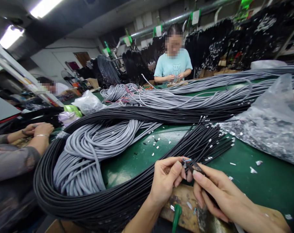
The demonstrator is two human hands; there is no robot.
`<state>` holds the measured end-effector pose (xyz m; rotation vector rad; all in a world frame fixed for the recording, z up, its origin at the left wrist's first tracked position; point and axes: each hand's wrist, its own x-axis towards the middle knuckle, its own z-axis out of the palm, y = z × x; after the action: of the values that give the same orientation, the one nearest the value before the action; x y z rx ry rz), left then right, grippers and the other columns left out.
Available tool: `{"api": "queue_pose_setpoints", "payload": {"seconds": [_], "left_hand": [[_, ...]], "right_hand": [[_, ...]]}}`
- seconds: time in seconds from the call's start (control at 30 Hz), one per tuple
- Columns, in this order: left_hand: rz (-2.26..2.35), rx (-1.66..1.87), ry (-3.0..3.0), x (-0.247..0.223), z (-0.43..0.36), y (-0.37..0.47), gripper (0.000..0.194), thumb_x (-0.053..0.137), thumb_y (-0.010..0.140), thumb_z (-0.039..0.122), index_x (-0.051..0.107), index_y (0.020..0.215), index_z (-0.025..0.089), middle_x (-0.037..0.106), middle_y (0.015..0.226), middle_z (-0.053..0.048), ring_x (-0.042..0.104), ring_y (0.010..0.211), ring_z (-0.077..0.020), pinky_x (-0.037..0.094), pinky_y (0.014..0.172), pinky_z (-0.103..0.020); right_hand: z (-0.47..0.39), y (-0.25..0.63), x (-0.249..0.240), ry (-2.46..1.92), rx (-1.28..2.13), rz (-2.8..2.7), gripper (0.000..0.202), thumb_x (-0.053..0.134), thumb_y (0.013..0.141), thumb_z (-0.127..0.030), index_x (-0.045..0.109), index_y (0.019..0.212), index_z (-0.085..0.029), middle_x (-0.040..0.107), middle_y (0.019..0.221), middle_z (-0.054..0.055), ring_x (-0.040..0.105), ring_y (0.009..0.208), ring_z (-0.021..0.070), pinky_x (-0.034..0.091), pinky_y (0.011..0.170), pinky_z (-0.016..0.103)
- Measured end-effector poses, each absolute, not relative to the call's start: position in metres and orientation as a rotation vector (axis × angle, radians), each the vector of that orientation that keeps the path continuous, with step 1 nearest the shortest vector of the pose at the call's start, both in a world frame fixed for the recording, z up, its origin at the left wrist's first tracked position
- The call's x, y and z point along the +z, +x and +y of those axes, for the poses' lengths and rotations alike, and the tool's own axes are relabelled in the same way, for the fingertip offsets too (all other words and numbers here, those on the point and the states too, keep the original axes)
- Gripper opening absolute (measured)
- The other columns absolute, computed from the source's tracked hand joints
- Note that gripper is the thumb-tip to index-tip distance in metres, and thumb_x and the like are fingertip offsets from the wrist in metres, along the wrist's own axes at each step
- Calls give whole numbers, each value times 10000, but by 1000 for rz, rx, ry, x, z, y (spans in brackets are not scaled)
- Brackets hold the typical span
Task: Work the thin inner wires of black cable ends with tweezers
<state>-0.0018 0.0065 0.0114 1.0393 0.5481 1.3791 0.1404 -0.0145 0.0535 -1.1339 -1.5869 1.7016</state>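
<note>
In the lower middle of the head view, my left hand (165,179) pinches a cable end, from which thin red and blue wires (186,160) stick out. Held in my right hand (219,189) is a dark, slim-tipped hand tool (197,168), its tips close to those wires; its exact kind is hard to make out. Both hands are above a worn wooden board (184,197) with a green handle (177,215) at its front. A thick bundle of black cables (127,197) curves past my left hand, with white-tipped ends (217,139) fanned out beyond it.
Coiled grey cables (100,139) lie on the green table (142,161). White scraps (253,170) are scattered around. A clear plastic bag (270,119) of small pieces sits at right. One co-worker (173,66) faces me; another's hands (41,130) are at left.
</note>
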Motion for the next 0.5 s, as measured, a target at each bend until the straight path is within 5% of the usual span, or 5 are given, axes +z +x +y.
{"api": "queue_pose_setpoints", "payload": {"seconds": [0.3, 0.5], "left_hand": [[685, 1373, 1105, 9, 4, -1, 183, 671, 752, 307, 690, 806, 133, 597, 584, -16, 387, 387, -26, 279, 379, -171], [845, 1614, 1468, 11, 0, -5, 41, 631, 772, 162, 671, 765, 157, 606, 690, -25, 531, 637, -105, 394, 564, -218]], "right_hand": [[-11, 150, 56, -1299, 1008, -1539, 384, 443, 861, -537, 499, 710, -189, 436, 564, -31, 398, 498, 93, 341, 450, 204], [-9, 154, 48, -1368, 822, -1845, 355, 321, 929, -470, 550, 1042, -224, 587, 761, 3, 551, 687, 132, 431, 599, 228]]}}
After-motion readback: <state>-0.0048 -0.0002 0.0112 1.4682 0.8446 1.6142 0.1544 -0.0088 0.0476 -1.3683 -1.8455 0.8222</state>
